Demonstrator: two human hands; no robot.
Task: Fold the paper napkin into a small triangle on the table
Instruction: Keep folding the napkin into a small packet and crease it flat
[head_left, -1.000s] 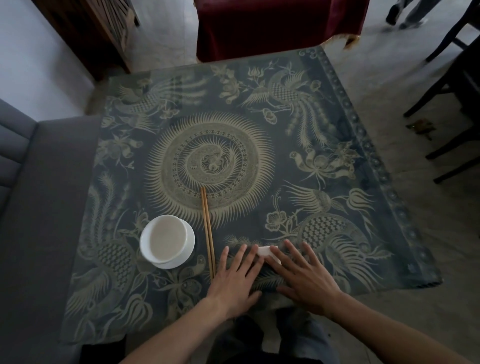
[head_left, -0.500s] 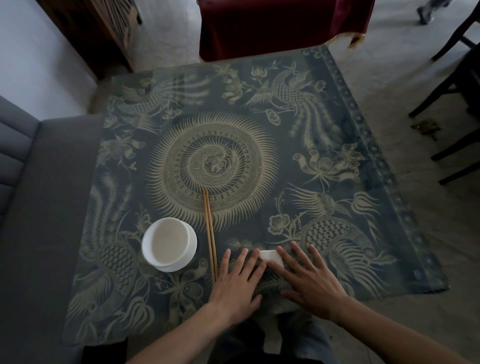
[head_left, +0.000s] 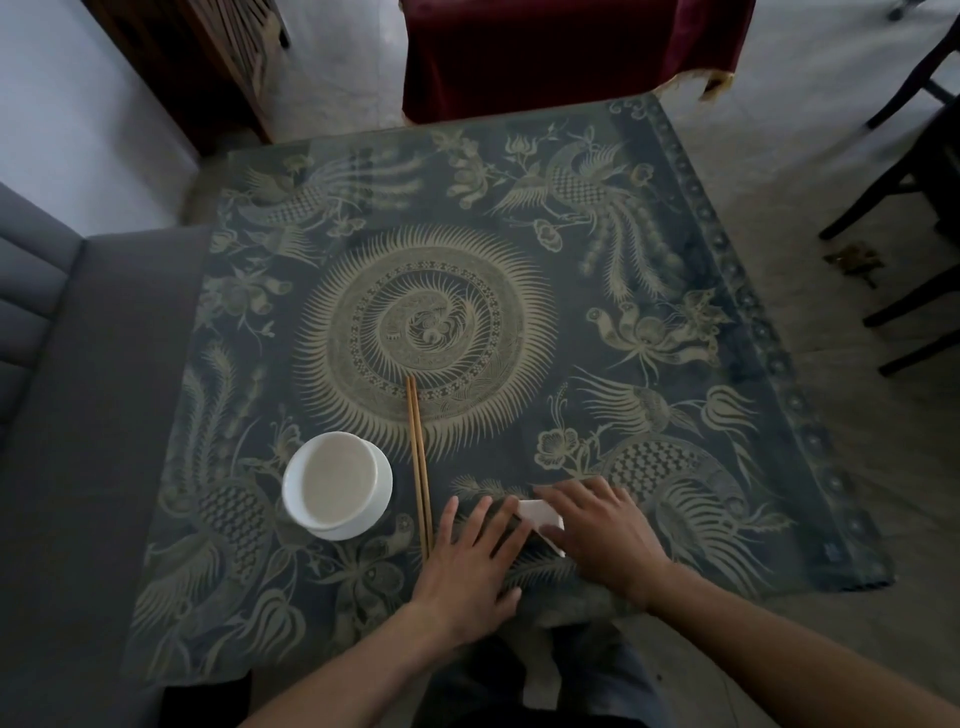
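Note:
A small white folded paper napkin (head_left: 540, 514) lies on the patterned table (head_left: 675, 291) near its front edge, mostly covered by my hands. My left hand (head_left: 475, 561) lies flat with straight fingers, its fingertips touching the napkin's left end. My right hand (head_left: 602, 530) lies flat over the napkin's right part, fingers stretched out leftward and pressing it down. Only a narrow white strip shows between the two hands.
A white bowl on a saucer (head_left: 336, 486) stands left of a pair of wooden chopsticks (head_left: 418, 462), just beside my left hand. A grey sofa (head_left: 67, 415) borders the table's left. Dark chair legs (head_left: 904, 218) stand at the right, a red-draped piece (head_left: 561, 52) behind.
My right hand has slid left over the napkin, covering more of it. The left hand has stayed flat in about the same place.

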